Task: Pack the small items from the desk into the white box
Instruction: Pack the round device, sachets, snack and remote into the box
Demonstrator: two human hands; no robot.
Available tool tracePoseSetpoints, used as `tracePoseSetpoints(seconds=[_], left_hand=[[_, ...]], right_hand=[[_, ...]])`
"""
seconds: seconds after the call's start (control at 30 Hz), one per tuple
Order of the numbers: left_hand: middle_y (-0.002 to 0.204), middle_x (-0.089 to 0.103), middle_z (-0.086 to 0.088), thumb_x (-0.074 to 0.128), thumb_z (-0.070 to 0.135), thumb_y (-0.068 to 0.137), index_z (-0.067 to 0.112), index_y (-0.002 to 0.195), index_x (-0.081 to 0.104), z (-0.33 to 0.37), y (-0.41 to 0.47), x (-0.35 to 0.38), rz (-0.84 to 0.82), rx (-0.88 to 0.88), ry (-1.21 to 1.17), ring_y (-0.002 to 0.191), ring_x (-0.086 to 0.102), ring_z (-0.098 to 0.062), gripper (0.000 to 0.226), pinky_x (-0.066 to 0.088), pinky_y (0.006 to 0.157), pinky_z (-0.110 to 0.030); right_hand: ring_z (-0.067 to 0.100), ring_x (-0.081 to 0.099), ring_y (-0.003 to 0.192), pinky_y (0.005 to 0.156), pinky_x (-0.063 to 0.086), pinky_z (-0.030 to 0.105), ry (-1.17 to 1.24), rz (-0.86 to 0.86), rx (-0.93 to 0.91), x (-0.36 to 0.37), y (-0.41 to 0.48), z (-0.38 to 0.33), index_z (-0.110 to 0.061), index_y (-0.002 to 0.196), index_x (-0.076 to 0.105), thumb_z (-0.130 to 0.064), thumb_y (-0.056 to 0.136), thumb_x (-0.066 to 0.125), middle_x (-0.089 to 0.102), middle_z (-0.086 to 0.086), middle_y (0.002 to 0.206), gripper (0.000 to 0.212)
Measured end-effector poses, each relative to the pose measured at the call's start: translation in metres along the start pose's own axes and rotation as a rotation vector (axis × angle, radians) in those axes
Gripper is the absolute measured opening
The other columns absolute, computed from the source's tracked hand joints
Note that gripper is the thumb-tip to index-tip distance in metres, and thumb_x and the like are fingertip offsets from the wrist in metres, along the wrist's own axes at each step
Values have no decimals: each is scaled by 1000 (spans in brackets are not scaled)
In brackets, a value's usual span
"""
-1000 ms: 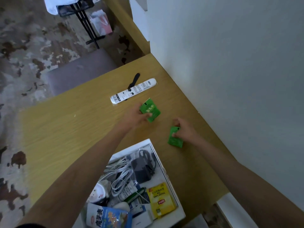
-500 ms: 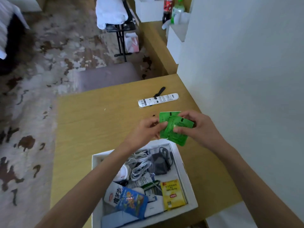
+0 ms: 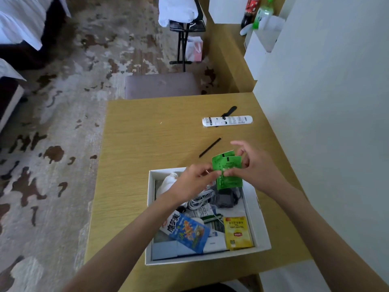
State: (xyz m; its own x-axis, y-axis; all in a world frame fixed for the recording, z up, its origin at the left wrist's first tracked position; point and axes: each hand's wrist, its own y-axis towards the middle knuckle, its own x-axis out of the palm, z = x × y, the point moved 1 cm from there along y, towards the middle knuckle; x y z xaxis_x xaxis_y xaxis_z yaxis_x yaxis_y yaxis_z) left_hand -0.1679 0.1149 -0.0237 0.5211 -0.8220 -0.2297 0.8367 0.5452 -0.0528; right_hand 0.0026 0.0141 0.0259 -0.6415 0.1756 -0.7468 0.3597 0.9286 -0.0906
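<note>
Two green packets (image 3: 228, 170) are stacked together in the air over the far end of the white box (image 3: 262, 230). My left hand (image 3: 194, 181) pinches their left edge and my right hand (image 3: 255, 168) pinches their right side. The box sits on the wooden desk (image 3: 134, 157) and holds white cables, a dark charger, a blue snack bag (image 3: 189, 234) and a yellow tea packet (image 3: 237, 232). On the desk beyond lie a white remote (image 3: 227, 121), a thin black stick (image 3: 210, 147) and a small black piece (image 3: 229, 110).
A white wall (image 3: 326, 123) runs along the desk's right edge. A grey stool (image 3: 161, 85) stands at the far side. Behind are a folding rack with a white towel (image 3: 179, 9), a pink bag (image 3: 194, 48), bottles (image 3: 255, 13) and patterned carpet.
Each hand picked a green packet off the desk, brought them together, and now holds them stacked lower, over the box's far end. The view has shifted back.
</note>
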Motion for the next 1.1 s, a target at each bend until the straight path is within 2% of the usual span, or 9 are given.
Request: tracePoseSetpoints(seconds=[0.1,0.2,0.3,0.4,0.5,0.6,0.77,0.93,1.1], left_hand=[[70,58,9,47,22,98,13,88,62,-1,-3,3,5,-43,-41,65,58,-7,20,53,56,-29],[78,57,4,39,14,101,16,92,58,4,-5,7,29,-153,-251,74,59,-9,21,53,57,-26],[80,64,4,41,11,100,16,95,61,12,-10,13,-53,-270,-479,74,64,-7,22,55,62,-25],[75,60,1,37,5,98,12,97,60,16,-13,22,-188,-358,-669,70,59,-11,24,52,65,-28],[72,59,2,35,12,101,13,95,59,18,-14,32,-320,-431,-754,70,54,-13,24,50,69,-29],[77,59,-1,38,18,101,14,96,61,16,-11,38,-373,-479,-769,70,55,-14,24,51,73,-33],[102,67,-5,43,29,100,14,110,63,3,-1,31,-158,-486,-360,87,66,-16,27,58,83,-35],[81,67,9,44,48,94,29,86,63,-5,-7,30,-224,-270,89,73,64,-4,28,49,62,-17],[91,71,5,56,39,89,23,92,66,-22,-10,42,-314,-116,633,81,65,-11,19,52,70,-28]], right_hand=[[-4,53,60,51,45,12,211,38,35,3,-3,2,-38,124,50,-45,78,72,56,-16,103,51],[-3,57,63,57,51,17,506,107,76,-2,-8,3,-23,124,56,-28,98,47,62,1,107,27],[1,62,93,77,54,20,471,-22,-20,-7,-16,6,-29,129,54,-16,96,49,59,-8,125,35],[5,51,125,97,50,26,476,-275,-141,-8,-19,5,-31,138,48,-18,92,59,50,-14,142,49],[10,51,128,104,45,34,384,-315,-221,-7,-16,4,-27,134,53,-20,91,60,59,-9,134,44],[14,63,111,99,49,40,364,-248,-200,-8,-14,11,-18,112,67,-12,89,65,71,-5,110,24],[13,68,87,77,56,29,369,-194,-82,-15,-16,30,-16,93,70,-10,86,68,72,-2,90,10],[-1,63,72,62,50,15,189,-261,2,-7,-17,36,-21,85,68,-15,81,75,69,-7,79,10],[-3,58,72,56,40,10,-147,-454,-20,16,-20,37,-34,76,58,-26,79,75,61,-16,77,20]])
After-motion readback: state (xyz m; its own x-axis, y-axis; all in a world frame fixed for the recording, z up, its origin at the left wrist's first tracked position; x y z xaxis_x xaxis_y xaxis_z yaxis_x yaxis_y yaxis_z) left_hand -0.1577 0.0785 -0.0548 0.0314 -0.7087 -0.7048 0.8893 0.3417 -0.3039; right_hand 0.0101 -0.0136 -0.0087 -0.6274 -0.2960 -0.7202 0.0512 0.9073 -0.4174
